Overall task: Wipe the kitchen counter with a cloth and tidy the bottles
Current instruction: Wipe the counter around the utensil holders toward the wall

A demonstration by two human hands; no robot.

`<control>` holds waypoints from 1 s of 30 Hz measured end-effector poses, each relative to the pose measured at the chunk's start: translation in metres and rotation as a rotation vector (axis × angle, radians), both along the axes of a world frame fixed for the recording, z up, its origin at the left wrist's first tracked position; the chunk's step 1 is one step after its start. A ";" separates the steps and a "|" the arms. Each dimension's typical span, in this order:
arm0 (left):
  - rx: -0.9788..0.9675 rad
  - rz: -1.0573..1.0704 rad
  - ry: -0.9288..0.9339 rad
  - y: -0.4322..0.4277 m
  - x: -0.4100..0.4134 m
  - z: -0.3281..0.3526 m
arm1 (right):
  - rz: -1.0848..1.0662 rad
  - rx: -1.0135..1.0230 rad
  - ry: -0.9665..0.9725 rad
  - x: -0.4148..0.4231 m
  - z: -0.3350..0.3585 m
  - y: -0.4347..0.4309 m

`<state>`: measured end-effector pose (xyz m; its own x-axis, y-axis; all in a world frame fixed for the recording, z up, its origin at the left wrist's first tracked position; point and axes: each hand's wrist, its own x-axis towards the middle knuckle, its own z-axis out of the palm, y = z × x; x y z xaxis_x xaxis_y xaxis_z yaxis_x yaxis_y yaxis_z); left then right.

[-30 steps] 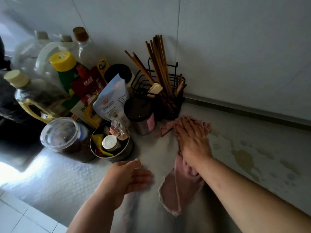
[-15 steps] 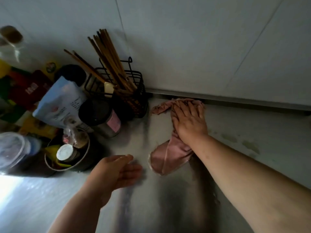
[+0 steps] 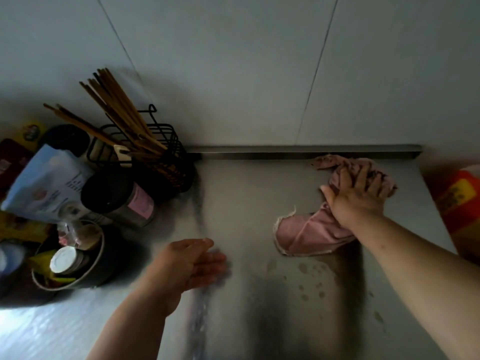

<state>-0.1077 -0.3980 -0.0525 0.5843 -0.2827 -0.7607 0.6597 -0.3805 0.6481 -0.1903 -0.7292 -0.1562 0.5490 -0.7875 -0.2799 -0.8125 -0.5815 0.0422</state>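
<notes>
Far left of the wire rack [image 3: 161,152], at the picture's edge, stands a round bowl [image 3: 39,280] with a white-lidded jar [image 3: 63,259] and some small packets in it. Behind the bowl, nearer the rack, a pale blue pouch [image 3: 49,183] leans. A dark-lidded tin [image 3: 119,198] with a pink label sits just in front of the rack. The rack itself is at the back against the wall and holds a fan of brown chopsticks [image 3: 117,110] tilting left.

My left hand [image 3: 189,263] is in front of the rack and a little to its right, low over the bench [image 3: 246,203]. Its grip is released, fingers straight and together, holding nothing. I cannot tell whether it touches the surface.

Well to the right of the rack lies the pink cloth [image 3: 311,232], bunched at the back by the metal strip [image 3: 298,152] along the wall and trailing flat toward me. My right hand [image 3: 355,198] lies on it, grip released, fingers spread and pressing the bunched part down onto the bench. Wet spots [image 3: 311,281] dot the bench just in front of the cloth.

Farthest right of the rack, beyond the bench's end, is an orange and red packet [image 3: 457,201].
</notes>
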 end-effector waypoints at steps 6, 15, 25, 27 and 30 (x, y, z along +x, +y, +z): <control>-0.008 -0.057 0.002 0.006 -0.004 -0.003 | -0.137 -0.012 -0.007 -0.046 -0.004 -0.002; -0.017 -0.103 -0.007 0.059 -0.005 0.004 | -0.060 0.011 -0.063 -0.059 -0.007 0.093; -0.050 -0.212 -0.024 0.100 -0.007 0.017 | 0.043 -0.016 -0.147 -0.047 -0.012 0.217; -0.053 -0.237 -0.029 0.104 -0.008 0.019 | 0.032 0.008 -0.160 -0.047 -0.013 0.235; -0.048 -0.273 -0.034 0.111 -0.012 0.021 | 0.046 0.007 -0.189 -0.047 -0.015 0.263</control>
<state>-0.1201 -0.2870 -0.0319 0.5064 -0.4684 -0.7241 0.5150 -0.5092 0.6895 -0.2371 -0.4661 -0.1712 0.6278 -0.7587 -0.1737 -0.7780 -0.6180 -0.1129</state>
